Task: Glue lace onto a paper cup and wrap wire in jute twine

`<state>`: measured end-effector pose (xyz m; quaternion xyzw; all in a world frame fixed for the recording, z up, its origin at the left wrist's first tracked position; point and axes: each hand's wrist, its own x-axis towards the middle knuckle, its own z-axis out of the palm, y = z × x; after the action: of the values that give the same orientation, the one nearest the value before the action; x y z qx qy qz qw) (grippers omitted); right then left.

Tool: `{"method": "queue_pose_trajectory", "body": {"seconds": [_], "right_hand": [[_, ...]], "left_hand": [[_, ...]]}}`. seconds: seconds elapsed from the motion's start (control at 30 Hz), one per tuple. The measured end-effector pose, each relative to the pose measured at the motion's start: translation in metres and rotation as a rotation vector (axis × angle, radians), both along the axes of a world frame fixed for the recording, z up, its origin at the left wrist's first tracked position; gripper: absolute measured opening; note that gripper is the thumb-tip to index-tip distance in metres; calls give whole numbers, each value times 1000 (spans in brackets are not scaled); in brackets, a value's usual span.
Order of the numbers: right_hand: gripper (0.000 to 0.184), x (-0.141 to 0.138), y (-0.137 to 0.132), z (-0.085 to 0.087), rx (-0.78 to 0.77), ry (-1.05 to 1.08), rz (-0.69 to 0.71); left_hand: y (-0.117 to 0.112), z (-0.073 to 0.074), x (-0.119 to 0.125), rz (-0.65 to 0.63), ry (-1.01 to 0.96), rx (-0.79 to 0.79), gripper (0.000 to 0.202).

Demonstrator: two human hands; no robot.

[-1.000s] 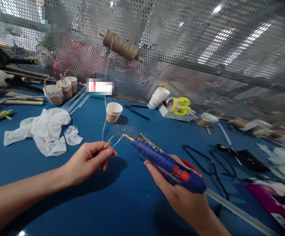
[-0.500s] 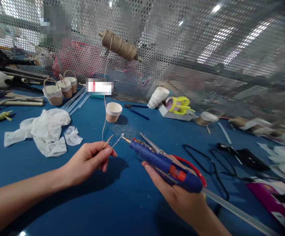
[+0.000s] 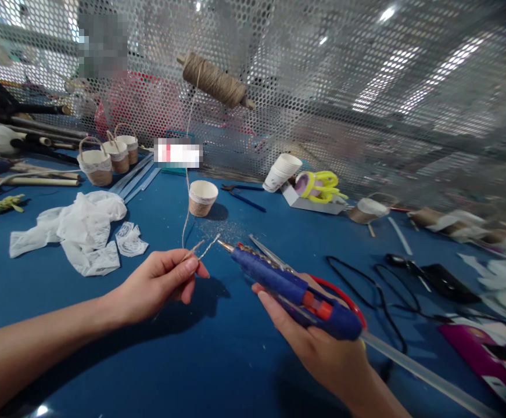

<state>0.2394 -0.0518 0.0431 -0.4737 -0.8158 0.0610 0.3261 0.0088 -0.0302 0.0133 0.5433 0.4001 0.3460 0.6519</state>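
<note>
Glue gun [image 3: 285, 283] (axis diag.) toward upper L

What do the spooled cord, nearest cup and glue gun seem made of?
Spooled cord: likely jute; matte, brown, fibrous. Cup: probably paper, smooth white inside, with a coarse brown burlap-like wrap. Glue gun: dull blue, plastic or tape-covered; its shiny brassy nozzle suggests metal.

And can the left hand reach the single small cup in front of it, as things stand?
Probably yes: the small cup stands just beyond the left hand, with only a twine strand close beside it. But the fingers pinch twine, so they may need to let go first.
</note>
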Motion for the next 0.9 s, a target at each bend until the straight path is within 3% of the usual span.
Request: {"method": "queue_pose_trajectory", "body": {"seconds": [0.23, 0.57, 0.67, 0.77, 0.83, 0.9], "right_hand": [[19, -3, 0, -3, 23, 52, -70], [17, 2, 4, -5, -68, 77, -42], [18, 2, 7, -1, -137, 132, -120], [24, 5, 15, 4, -323, 240, -199], [34, 12, 24, 5, -327, 304, -260], [31, 21, 37, 4, -315, 463, -380]], "left_hand": [[0, -1, 0, -18, -74, -34, 37], [1, -1, 0, -27, -93, -24, 37], [1, 0, 1, 16, -56, 15, 39], [0, 0, 2, 53, 39, 127, 38], [-1, -1, 2, 54, 90, 204, 35], [-1, -3, 1, 49, 111, 260, 34]]}}
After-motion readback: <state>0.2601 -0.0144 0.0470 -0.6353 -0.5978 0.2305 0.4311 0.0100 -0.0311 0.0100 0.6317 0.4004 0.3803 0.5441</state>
